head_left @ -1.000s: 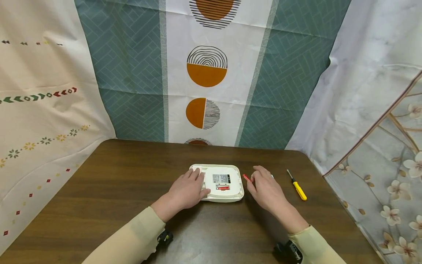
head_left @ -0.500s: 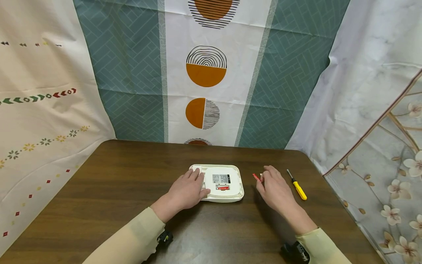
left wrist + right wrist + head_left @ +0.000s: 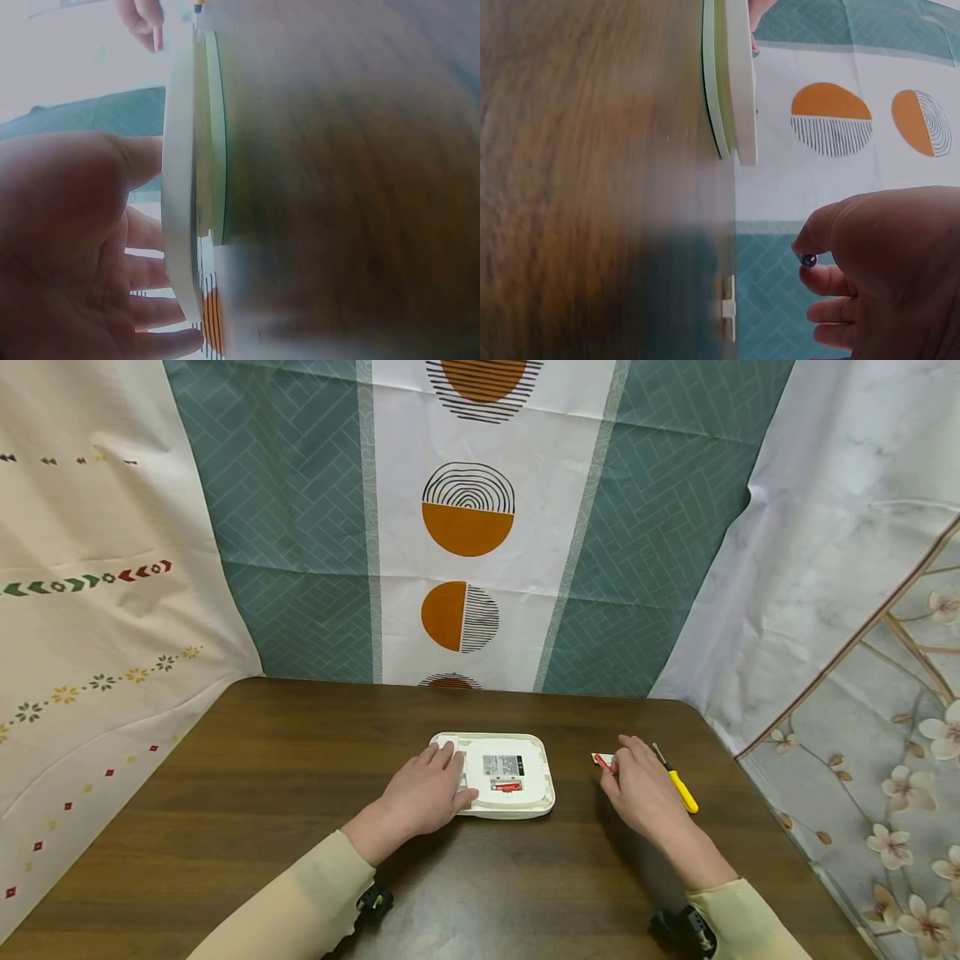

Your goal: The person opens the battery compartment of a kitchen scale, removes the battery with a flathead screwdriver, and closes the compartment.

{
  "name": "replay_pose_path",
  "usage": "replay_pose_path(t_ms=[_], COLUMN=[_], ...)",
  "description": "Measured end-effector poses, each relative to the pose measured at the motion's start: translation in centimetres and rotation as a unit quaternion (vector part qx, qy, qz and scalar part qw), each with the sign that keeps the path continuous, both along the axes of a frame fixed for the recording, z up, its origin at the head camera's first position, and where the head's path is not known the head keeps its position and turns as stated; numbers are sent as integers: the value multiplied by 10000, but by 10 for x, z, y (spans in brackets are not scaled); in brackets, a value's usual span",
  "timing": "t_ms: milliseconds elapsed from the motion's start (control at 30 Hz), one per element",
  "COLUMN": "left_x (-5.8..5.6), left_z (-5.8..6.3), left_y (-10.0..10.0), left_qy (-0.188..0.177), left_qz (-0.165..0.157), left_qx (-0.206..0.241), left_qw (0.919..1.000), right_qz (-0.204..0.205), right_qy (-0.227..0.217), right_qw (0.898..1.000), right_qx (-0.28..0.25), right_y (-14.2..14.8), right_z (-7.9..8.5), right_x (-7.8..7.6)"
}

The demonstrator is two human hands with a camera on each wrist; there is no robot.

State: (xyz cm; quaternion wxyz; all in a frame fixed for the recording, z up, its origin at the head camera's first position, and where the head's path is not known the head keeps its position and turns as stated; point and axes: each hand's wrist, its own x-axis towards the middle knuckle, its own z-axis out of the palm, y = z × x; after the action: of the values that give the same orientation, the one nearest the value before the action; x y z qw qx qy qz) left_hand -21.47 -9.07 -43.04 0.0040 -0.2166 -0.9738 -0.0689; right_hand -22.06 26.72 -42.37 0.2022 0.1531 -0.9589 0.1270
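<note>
A flat white device (image 3: 528, 760), like a kitchen scale turned upside down, lies on the table with its label facing up. A red battery (image 3: 507, 787) sits in its uncovered compartment. My left hand (image 3: 422, 787) rests on the device's left end, fingers spread and straight, as the left wrist view also shows along its edge. To the right of the device, my right hand (image 3: 643, 783) pinches another red battery (image 3: 602, 762) between thumb and forefinger; its metal end shows in the right wrist view. Close by that hand, a small white plastic piece (image 3: 729, 308) lies on the table.
A screwdriver (image 3: 684, 793) with a yellow handle lies just right of my right hand, partly hidden by it. The brown wooden table (image 3: 300, 727) ends at patterned cloth hangings (image 3: 307, 527) behind and at both sides.
My right hand has moved right, away from the device, with the battery in its fingers, and now overlaps the screwdriver. The left hand and the device have stayed put.
</note>
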Motion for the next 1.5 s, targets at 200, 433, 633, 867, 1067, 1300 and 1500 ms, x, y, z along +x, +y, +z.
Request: replay_pose_path(t_ms=[200, 433, 633, 867, 1067, 1300, 1500], left_x=[1, 1, 0, 0, -1, 0, -1], left_z=[2, 4, 3, 2, 1, 1, 1], left_y=[1, 1, 1, 0, 1, 0, 0], left_qy=[-1, -21, -26, -33, -37, -17, -10], left_qz=[-16, -12, -10, -13, -4, -9, -22], left_qx=[13, 16, -22, -12, 7, -54, -54], left_qw=[10000, 10000, 10000, 10000, 10000, 10000, 10000], right_qz=[-82, -207, -335, -424, -494, -532, -510], right_qy=[-59, -271, -466, -674, -880, -974, -978], right_qw=[9999, 9993, 9981, 9962, 9930, 9910, 9902], right_qx=[100, 169, 227, 365, 612, 743, 860], right_y=[7, 15, 20, 28, 32, 32, 33], right_z=[-1, -2, -3, -4, -6, -6, -7], right_x=[-3, -5, -7, -11, -13, -11, -9])
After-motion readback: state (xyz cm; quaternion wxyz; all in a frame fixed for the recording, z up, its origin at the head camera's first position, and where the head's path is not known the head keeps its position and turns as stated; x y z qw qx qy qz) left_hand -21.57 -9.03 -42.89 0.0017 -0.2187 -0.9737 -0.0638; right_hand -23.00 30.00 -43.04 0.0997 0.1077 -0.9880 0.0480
